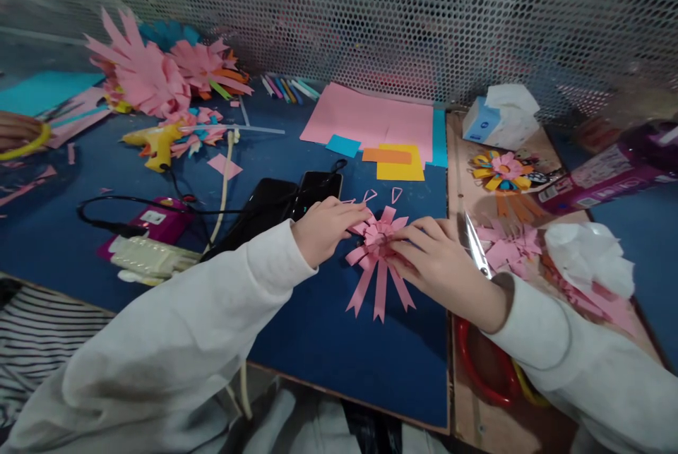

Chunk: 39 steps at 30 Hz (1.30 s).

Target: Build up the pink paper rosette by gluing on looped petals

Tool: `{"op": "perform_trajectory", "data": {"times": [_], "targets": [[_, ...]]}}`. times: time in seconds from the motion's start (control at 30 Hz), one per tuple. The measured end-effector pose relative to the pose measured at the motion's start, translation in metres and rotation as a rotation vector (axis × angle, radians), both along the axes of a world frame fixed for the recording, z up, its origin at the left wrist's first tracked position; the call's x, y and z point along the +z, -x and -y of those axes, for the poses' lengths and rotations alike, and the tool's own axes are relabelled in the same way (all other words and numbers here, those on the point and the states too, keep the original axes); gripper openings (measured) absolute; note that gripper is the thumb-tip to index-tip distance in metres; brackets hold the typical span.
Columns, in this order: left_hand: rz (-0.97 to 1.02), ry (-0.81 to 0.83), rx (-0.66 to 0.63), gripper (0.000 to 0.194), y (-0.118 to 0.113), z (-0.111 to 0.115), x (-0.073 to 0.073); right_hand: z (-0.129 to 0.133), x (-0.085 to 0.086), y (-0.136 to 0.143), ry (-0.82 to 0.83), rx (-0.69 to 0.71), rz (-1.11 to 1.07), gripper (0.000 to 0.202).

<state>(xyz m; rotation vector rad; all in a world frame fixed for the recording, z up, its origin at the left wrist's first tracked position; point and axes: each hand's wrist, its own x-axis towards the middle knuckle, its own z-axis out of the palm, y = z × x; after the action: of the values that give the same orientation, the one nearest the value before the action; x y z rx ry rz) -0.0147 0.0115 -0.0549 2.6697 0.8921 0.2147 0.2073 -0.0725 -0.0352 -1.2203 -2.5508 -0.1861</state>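
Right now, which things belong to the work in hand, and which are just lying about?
Seemingly in use:
pink paper rosette, held by the left hand and right hand
small pink loops, just beyond it

Seemingly lying about:
tissue box
purple bottle
black phones

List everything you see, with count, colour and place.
Paper flower: one, pink, between hands
Glue gun: one, yellow, left
Flower heap: one, multicoloured, left
Markers: several, mixed, back
Sheets: several, mixed, back
Flat devices: at least two, black, centre
Box: one, purple, left
Tissue box: one, blue, right
Rosette: one, multicoloured, right
Bottle: one, purple, right
Scissors: at least one, red-handled, right
Mesh: one, grey, back
Tabletop: one, blue, underneath
Co-worker's hand: one, left edge
Left hand, right hand: two, white-sleeved, at flower
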Motion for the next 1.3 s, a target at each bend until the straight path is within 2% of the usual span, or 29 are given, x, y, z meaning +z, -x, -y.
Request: {"op": "perform_trajectory", "data": {"times": [0.2,0.3,0.37,0.47,0.57,0.67,0.8,0.93,1.07,1.3], "targets": [[0.008,-0.038,0.001,0.041,-0.003,0.002,0.008,-0.002,0.007,-0.007,0.022,-0.018,-0.129,0.019],[0.042,-0.049,0.022,0.029,-0.003,0.006,0.018,0.000,0.018,-0.018,0.064,-0.087,-0.194,0.017],[0.052,-0.021,0.030,0.022,-0.003,0.010,0.026,0.004,0.022,-0.025,0.063,-0.147,-0.152,0.019],[0.021,0.032,0.022,0.026,-0.003,0.017,0.034,0.014,0.019,-0.028,0.130,-0.207,0.016,0.026],[-0.020,0.049,0.011,0.033,-0.001,0.019,0.035,0.022,0.012,-0.025,0.212,-0.218,0.096,0.027],[-0.042,0.043,-0.017,0.039,0.001,0.018,0.032,0.023,0.011,-0.021,0.226,-0.227,0.051,0.026],[-0.092,0.042,-0.035,0.035,0.000,0.018,0.032,0.016,0.011,-0.023,0.210,-0.221,-0.056,0.022],[-0.156,0.078,0.004,0.031,-0.005,0.020,0.037,0.007,0.004,-0.027,0.132,-0.186,-0.089,0.016],[-0.207,0.131,0.042,0.025,-0.009,0.022,0.041,0.004,0.000,-0.026,0.042,-0.138,-0.035,0.014],[-0.187,0.133,0.021,0.024,-0.006,0.019,0.040,0.000,-0.001,-0.027,-0.105,-0.004,0.118,0.013]]}}
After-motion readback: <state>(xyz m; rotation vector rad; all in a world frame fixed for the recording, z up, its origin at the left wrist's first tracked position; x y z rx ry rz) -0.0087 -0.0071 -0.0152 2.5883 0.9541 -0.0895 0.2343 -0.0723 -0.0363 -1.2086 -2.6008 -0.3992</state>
